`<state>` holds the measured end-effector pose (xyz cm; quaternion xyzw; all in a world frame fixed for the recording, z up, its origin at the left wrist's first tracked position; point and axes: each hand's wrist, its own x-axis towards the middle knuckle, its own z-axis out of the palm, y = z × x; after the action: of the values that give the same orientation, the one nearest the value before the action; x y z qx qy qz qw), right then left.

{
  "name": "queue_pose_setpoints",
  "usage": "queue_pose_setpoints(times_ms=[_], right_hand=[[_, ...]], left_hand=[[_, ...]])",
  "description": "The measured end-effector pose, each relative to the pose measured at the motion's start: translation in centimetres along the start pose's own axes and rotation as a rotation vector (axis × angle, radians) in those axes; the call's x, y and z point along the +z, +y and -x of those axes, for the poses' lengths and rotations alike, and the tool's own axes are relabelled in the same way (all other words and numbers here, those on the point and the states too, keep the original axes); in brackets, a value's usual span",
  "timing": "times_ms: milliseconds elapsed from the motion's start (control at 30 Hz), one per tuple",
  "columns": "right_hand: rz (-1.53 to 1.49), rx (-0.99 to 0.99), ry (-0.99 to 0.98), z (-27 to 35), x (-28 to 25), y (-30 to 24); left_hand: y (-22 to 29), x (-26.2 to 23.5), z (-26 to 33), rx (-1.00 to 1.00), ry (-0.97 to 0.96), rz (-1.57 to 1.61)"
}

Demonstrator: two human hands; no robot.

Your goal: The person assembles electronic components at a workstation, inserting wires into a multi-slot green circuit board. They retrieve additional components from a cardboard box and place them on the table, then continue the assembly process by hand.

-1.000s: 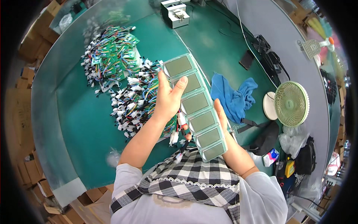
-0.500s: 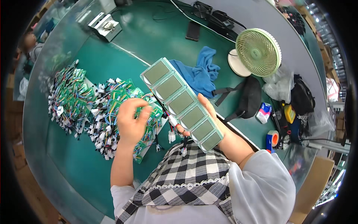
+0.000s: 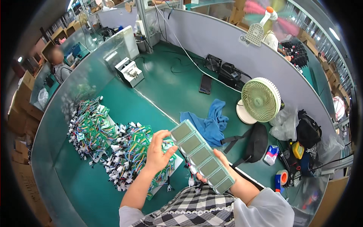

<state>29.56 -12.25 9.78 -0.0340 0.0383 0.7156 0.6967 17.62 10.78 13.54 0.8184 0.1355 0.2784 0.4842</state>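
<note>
1. Gripped from below in the right hand (image 3: 216, 163): a long strip of display panels (image 3: 201, 156), five grey-green squares in a pale frame, held tilted over the near edge of the green bench (image 3: 166, 94), its far end pointing up and left.
2. Resting against the strip's far end, left hand (image 3: 158, 151), thumb touching the frame's edge, fingers curled loosely, clamped on nothing that can be seen.
3. Directly under the left hand, spread across the near-left part of the bench: a heap of green circuit boards (image 3: 113, 142) tangled with coloured wires and white connectors.
4. Just beyond the strip, toward the middle of the bench: a crumpled blue cloth (image 3: 208, 123), with a black strap and pouch (image 3: 255, 142) lying beside it on the right.
5. Farther right, near the right edge: a pale green desk fan (image 3: 261, 100), upright, facing this way.
6. Mid-bench, farther back: a black phone (image 3: 205, 84) lying flat.
7. Toward the far-left corner: a small white machine (image 3: 129, 72), close to the grey partition.
</note>
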Motion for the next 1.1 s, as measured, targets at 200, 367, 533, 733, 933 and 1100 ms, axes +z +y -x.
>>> queue_pose_setpoints(times_ms=[200,367,533,733,933,1100], right_hand=[[0.285,0.087,0.074,-0.6,1.8,0.1],[1.233,-0.370,0.879,3.5,-0.7,-6.0],[1.604,-0.958,2.446,18.3,-12.7,-15.3],[1.861,-0.409,2.421,15.0,-14.6,-16.9],[2.120,-0.641,2.078,19.3,-15.1,-17.5],[2.082,-1.007,1.904,24.9,-12.5,-17.1]], left_hand=[[-2.5,2.9,3.1,-0.427,-0.112,0.629],[-3.3,3.4,6.4,-0.729,0.029,0.961],[-3.4,2.2,8.1,-0.786,0.063,0.983],[-3.1,2.7,7.7,-0.893,0.065,0.939],[-4.3,3.2,8.2,-0.871,0.054,0.984],[-4.1,3.8,8.6,-0.869,0.087,0.982]])
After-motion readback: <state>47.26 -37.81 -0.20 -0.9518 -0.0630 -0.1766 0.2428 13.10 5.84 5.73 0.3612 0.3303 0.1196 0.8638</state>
